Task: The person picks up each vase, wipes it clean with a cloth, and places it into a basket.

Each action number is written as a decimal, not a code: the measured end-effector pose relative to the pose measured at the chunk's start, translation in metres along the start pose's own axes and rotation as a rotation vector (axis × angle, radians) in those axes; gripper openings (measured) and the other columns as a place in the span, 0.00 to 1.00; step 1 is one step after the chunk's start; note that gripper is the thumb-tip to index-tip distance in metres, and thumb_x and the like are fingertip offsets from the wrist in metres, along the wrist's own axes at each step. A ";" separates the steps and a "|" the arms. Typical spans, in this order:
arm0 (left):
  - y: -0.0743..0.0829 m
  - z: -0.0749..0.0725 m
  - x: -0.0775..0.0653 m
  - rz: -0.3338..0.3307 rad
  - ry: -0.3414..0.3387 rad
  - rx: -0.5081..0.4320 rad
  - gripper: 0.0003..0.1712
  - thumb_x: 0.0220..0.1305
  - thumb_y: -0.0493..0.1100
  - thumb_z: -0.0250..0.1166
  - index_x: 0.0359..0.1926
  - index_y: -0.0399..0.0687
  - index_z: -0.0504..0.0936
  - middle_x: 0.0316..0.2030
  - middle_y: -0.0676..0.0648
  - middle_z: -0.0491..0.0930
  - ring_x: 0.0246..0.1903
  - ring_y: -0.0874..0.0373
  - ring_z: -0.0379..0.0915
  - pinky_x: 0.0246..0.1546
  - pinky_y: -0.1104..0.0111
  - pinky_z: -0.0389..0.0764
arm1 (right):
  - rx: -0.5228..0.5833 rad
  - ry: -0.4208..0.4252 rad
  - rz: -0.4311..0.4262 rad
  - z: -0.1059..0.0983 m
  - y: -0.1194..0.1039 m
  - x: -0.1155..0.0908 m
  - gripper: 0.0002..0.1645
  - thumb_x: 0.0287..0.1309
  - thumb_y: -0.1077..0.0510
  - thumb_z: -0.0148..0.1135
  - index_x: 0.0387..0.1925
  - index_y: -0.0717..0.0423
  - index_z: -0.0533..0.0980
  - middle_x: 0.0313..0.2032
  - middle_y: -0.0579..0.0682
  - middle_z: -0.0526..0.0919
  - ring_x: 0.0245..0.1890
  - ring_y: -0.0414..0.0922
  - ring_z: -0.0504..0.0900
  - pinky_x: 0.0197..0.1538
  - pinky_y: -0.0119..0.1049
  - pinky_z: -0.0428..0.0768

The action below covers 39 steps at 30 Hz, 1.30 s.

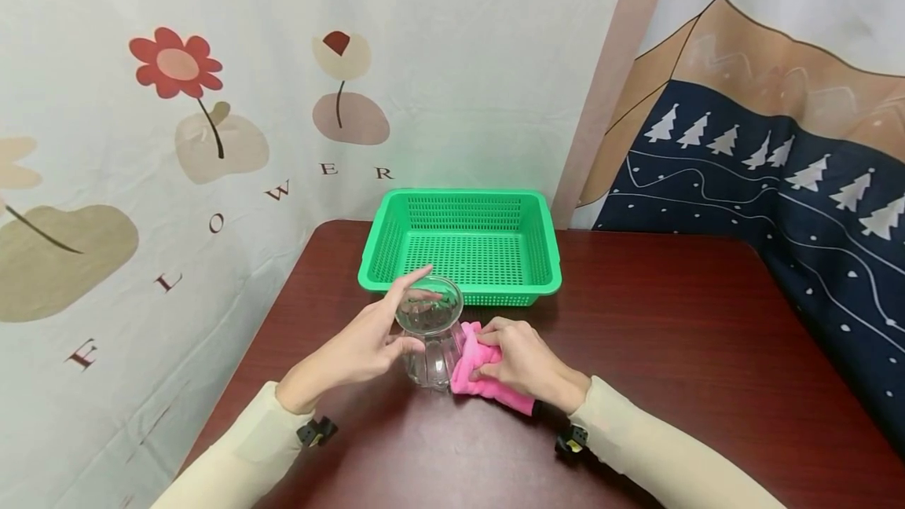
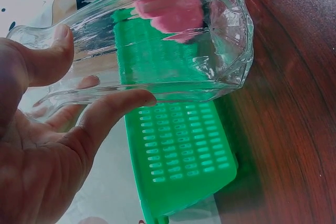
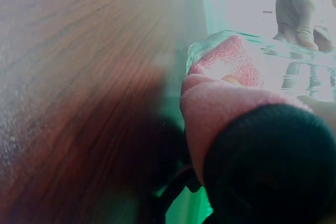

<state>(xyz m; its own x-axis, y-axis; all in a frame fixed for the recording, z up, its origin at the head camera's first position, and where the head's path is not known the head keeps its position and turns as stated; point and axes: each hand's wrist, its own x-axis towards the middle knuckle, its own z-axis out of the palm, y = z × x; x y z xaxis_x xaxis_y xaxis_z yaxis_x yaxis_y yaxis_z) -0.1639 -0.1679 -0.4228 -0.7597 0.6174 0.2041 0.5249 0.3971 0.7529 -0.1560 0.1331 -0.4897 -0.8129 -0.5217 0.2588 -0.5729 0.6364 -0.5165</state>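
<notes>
Printed curtains [image 1: 488,45] back the table [image 1: 672,320]; a green basket [image 1: 459,295] sits at its far edge. Glass vase [image 1: 434,360]: near side of the basket, closer to the table's left edge than its right. Left hand [image 1: 357,344] curls thumb and fingers around the neck; right hand [image 1: 526,360] pinches a pink cloth [image 1: 496,393] against the vase wall (apparently for wiping). Press evenly; brace the neck without squeezing.

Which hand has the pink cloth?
The right hand, holding the pink cloth against the glass vase; the left hand instead grips the vase near its rim.
</notes>
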 end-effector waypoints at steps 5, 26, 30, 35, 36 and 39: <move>0.000 0.000 0.000 0.000 0.003 0.010 0.68 0.69 0.23 0.78 0.95 0.56 0.47 0.78 0.41 0.82 0.71 0.38 0.86 0.55 0.65 0.95 | 0.034 0.030 -0.013 -0.001 0.000 0.000 0.24 0.52 0.54 0.97 0.49 0.57 0.96 0.49 0.50 0.96 0.44 0.40 0.92 0.45 0.30 0.89; 0.001 0.001 -0.002 0.011 -0.007 -0.008 0.67 0.70 0.24 0.78 0.95 0.53 0.46 0.77 0.39 0.82 0.68 0.36 0.86 0.44 0.64 0.93 | 0.154 0.180 -0.073 -0.015 -0.014 0.004 0.29 0.54 0.61 0.95 0.57 0.63 0.94 0.51 0.51 0.96 0.51 0.48 0.95 0.53 0.37 0.94; 0.002 0.000 -0.001 0.015 0.000 0.000 0.68 0.69 0.24 0.79 0.95 0.54 0.47 0.77 0.40 0.82 0.69 0.37 0.85 0.44 0.63 0.93 | 0.187 0.210 -0.070 -0.018 -0.018 0.006 0.30 0.53 0.62 0.95 0.58 0.62 0.94 0.51 0.51 0.96 0.50 0.47 0.95 0.48 0.33 0.92; 0.002 0.000 -0.001 0.021 0.007 0.010 0.66 0.69 0.24 0.78 0.95 0.49 0.47 0.77 0.39 0.82 0.69 0.36 0.86 0.43 0.64 0.92 | 0.200 0.245 -0.087 -0.022 -0.021 0.010 0.30 0.53 0.62 0.95 0.58 0.60 0.94 0.51 0.51 0.96 0.50 0.47 0.94 0.45 0.32 0.90; 0.002 0.000 -0.001 0.022 0.007 0.011 0.66 0.69 0.24 0.78 0.95 0.49 0.47 0.77 0.39 0.82 0.70 0.36 0.86 0.43 0.65 0.92 | 0.201 0.255 -0.095 -0.023 -0.022 0.010 0.30 0.53 0.62 0.95 0.58 0.59 0.94 0.51 0.51 0.96 0.50 0.47 0.94 0.45 0.33 0.90; 0.002 0.000 -0.002 0.024 0.007 0.006 0.66 0.70 0.23 0.78 0.95 0.49 0.47 0.77 0.38 0.82 0.70 0.35 0.86 0.48 0.65 0.94 | 0.210 0.281 -0.113 -0.024 -0.024 0.012 0.30 0.54 0.62 0.94 0.59 0.58 0.94 0.51 0.50 0.97 0.52 0.48 0.94 0.48 0.35 0.90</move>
<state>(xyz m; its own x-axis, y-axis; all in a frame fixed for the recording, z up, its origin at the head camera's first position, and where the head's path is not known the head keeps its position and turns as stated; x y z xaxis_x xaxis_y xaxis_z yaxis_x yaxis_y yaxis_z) -0.1616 -0.1682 -0.4214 -0.7496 0.6219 0.2266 0.5453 0.3863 0.7439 -0.1546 0.1258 -0.4546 -0.7596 -0.3873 0.5224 -0.6502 0.4380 -0.6207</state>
